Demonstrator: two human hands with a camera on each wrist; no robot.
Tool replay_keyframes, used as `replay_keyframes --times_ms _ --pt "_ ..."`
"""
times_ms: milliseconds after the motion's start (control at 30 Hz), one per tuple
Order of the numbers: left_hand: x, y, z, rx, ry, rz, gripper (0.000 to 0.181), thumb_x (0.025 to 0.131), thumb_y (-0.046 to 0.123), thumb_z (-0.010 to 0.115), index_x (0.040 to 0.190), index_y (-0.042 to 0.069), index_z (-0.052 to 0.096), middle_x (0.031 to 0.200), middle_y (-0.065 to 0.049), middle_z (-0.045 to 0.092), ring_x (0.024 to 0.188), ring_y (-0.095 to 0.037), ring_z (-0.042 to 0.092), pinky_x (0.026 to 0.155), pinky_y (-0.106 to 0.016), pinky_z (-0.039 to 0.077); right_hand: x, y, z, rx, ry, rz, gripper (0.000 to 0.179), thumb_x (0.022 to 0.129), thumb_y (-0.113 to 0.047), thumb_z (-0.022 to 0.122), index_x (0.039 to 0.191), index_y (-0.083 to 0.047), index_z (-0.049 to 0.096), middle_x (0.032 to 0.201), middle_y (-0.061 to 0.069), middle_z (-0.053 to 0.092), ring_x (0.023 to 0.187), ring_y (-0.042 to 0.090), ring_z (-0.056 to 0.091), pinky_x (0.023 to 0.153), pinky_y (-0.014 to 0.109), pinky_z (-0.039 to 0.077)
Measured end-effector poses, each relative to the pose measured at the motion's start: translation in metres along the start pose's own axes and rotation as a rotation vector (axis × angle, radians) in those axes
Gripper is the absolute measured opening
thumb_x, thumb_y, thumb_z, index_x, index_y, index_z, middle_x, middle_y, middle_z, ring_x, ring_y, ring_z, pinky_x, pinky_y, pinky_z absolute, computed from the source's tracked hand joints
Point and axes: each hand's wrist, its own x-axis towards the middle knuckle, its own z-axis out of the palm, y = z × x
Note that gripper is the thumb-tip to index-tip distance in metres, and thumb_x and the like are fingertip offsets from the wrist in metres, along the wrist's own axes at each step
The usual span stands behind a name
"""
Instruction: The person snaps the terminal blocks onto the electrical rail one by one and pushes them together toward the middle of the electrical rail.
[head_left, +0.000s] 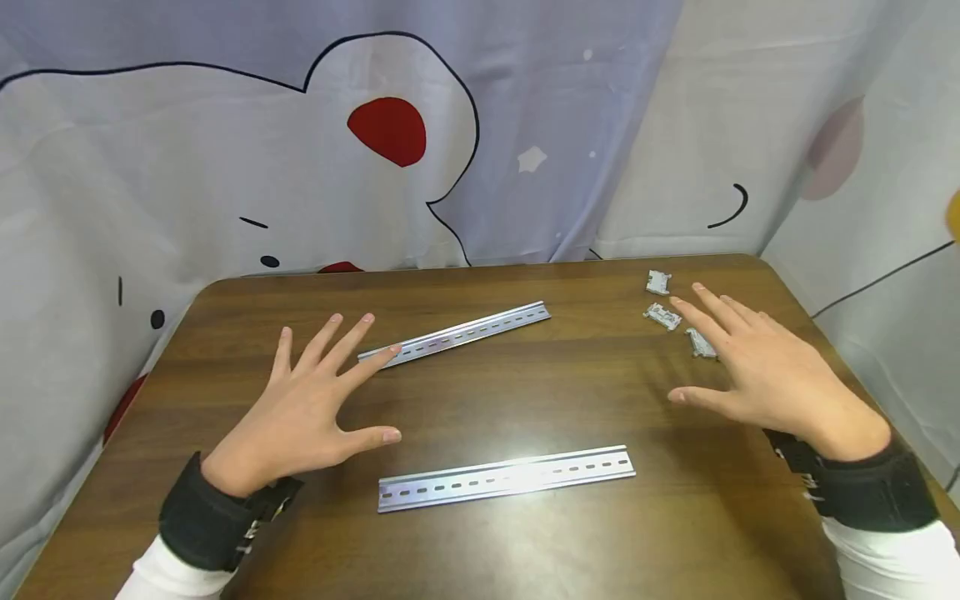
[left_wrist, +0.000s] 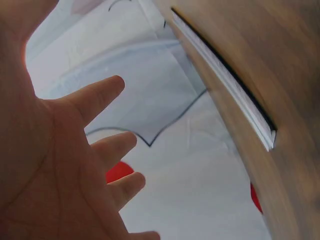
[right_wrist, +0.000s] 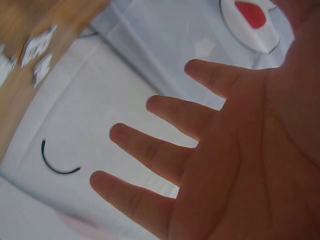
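My left hand [head_left: 311,408] hovers over the left of the table with fingers spread and nothing held. Its index fingertip overlaps the left end of a slotted silver DIN rail [head_left: 480,331] in the head view; the left wrist view shows a rail [left_wrist: 227,80] beyond the fingers. A second DIN rail [head_left: 510,481] lies nearer, right of and below that hand. My right hand [head_left: 776,375] is held above the table's right side, its fingers spread, its palm bare in its wrist view. Small grey terminal blocks [head_left: 663,316] lie by its fingertips, one partly hidden behind it.
The brown wooden table [head_left: 480,400] has rounded far corners. Behind it and along the right hangs a printed curtain [head_left: 540,100] with a cartoon figure. Black bands [head_left: 210,517] circle both wrists, over white sleeves.
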Motion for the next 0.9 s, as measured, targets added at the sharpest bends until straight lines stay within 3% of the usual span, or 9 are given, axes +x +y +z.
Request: replay_keyframes --times_ms 133,233,433,600,900 --pt "0.001 0.008 0.002 -0.04 -0.036 0.051 0.095 0.072 0.085 0.053 0.152 0.043 0.025 0.164 0.004 0.005 0.149 -0.032 0.005 0.11 -0.068 0.0 -0.004 0.02 -0.004 0.024 -0.026 0.064 0.109 0.075 -0.07 0.069 0.158 -0.03 0.01 0.162 0.011 0.015 0.134 0.049 0.034 0.09 0.068 0.038" --pt "0.0 0.014 0.003 -0.059 -0.071 0.083 0.1 0.068 0.086 0.056 0.152 0.043 0.024 0.164 0.004 0.006 0.149 -0.033 0.01 0.109 -0.069 0.011 -0.003 0.035 -0.002 0.03 -0.06 0.124 0.109 0.077 -0.07 0.066 0.158 -0.027 0.008 0.16 0.016 0.018 0.132 0.051 0.034 0.084 0.072 0.038" --pt "-0.002 0.027 0.013 -0.129 -0.164 0.124 0.106 0.065 0.081 0.065 0.153 0.045 0.018 0.161 -0.004 0.02 0.141 -0.036 0.03 0.106 -0.062 0.029 0.002 0.06 0.013 0.066 -0.148 0.173 0.108 0.081 -0.062 0.068 0.158 -0.013 0.009 0.152 0.029 0.026 0.129 0.054 0.034 0.089 0.073 0.034" --pt "-0.005 0.038 0.02 -0.169 -0.229 0.144 0.104 0.064 0.08 0.067 0.152 0.043 0.025 0.15 -0.006 0.04 0.128 -0.031 0.047 0.095 -0.054 0.043 0.004 0.077 0.026 0.101 -0.212 0.213 0.106 0.084 -0.058 0.067 0.156 -0.004 0.01 0.148 0.035 0.027 0.129 0.056 0.032 0.092 0.073 0.032" --pt "-0.005 0.049 0.027 -0.15 -0.282 0.232 0.1 0.063 0.069 0.077 0.149 0.032 0.04 0.124 0.0 0.052 0.101 -0.014 0.048 0.078 -0.037 0.045 0.003 0.098 0.041 0.109 -0.283 0.266 0.103 0.086 -0.062 0.061 0.152 0.004 0.017 0.143 0.041 0.029 0.124 0.061 0.032 0.089 0.075 0.032"
